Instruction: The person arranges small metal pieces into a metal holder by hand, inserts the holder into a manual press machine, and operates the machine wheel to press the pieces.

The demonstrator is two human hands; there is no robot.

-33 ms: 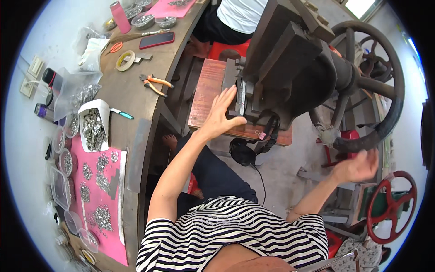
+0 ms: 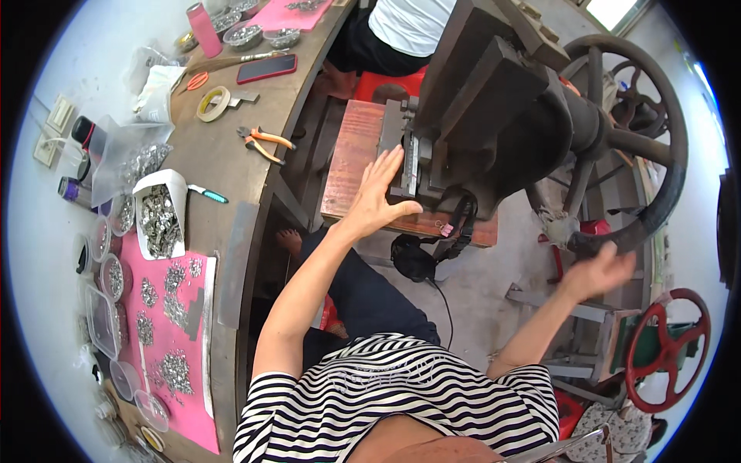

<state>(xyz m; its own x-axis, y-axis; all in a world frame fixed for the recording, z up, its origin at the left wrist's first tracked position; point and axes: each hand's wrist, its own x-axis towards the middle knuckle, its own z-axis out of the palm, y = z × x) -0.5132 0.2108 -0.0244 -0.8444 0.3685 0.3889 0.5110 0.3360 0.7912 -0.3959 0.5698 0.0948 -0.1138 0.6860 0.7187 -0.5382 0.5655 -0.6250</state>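
Note:
A dark hand press (image 2: 502, 116) with a large spoked handwheel (image 2: 679, 154) stands over a reddish wooden block (image 2: 355, 143). My left hand (image 2: 376, 197) is open, its fingers stretched along the press bed beside a narrow metal strip (image 2: 414, 166). Whether anything lies under those fingertips is hidden. At the lower rim of the handwheel is my right hand (image 2: 598, 274), slightly blurred, fingers loosely apart and not wrapped round the rim. Contact with the rim cannot be made out.
On the bench (image 2: 255, 185) at left lie orange-handled pliers (image 2: 266, 143), a phone (image 2: 267, 69), a tape roll (image 2: 214, 103), a white container of metal parts (image 2: 160, 216) and a pink mat (image 2: 197, 370) with small parts. A red handwheel (image 2: 668, 351) stands at right. A person (image 2: 409, 27) sits beyond.
My right hand has shifted a little to the left and up toward the wheel's lower rim. The left hand stays in nearly the same place.

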